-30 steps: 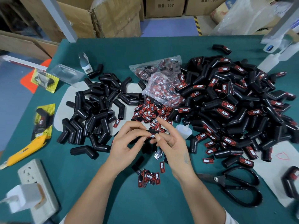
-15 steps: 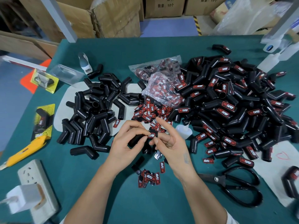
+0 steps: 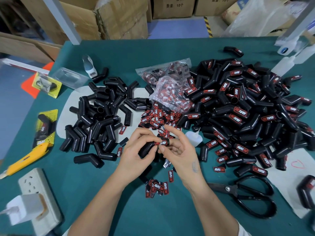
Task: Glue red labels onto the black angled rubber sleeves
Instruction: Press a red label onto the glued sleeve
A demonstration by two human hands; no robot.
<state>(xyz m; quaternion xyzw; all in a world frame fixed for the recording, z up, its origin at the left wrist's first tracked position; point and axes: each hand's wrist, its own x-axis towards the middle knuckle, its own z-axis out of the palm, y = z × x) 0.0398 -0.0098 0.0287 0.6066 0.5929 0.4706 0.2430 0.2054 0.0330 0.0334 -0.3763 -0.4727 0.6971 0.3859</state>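
Two heaps tell how far this job has run: at centre left of the frame lies a smaller pile of bare sleeves (image 3: 100,120), while the far larger pile of labelled sleeves (image 3: 242,113) fills the right half of the bench (image 3: 170,217). Between them, just above the hands, a scatter of loose red labels (image 3: 158,116) spills out of a clear bag (image 3: 170,86), and a smaller clutch of labels (image 3: 157,187) lies at lower centre. The left hand (image 3: 136,150) has its grip curled round one black angled sleeve (image 3: 148,148), held a little above the bench at the middle of the frame. A red label (image 3: 162,142) sits on the upper end of that sleeve, and the right hand (image 3: 180,150) pinches there with thumb and a fingertip, its other fingers spread loosely upward. I would judge the step in hand to be seating the label: pressing it down so the glue takes. The small white glue bottle (image 3: 193,137) stands just right of the right hand, touched by neither hand. The next move seems to call for steady pressure along the label's edges, a check that it lies straight, and then putting this piece with the finished ones at the right. Black scissors (image 3: 252,198) lie at lower right.
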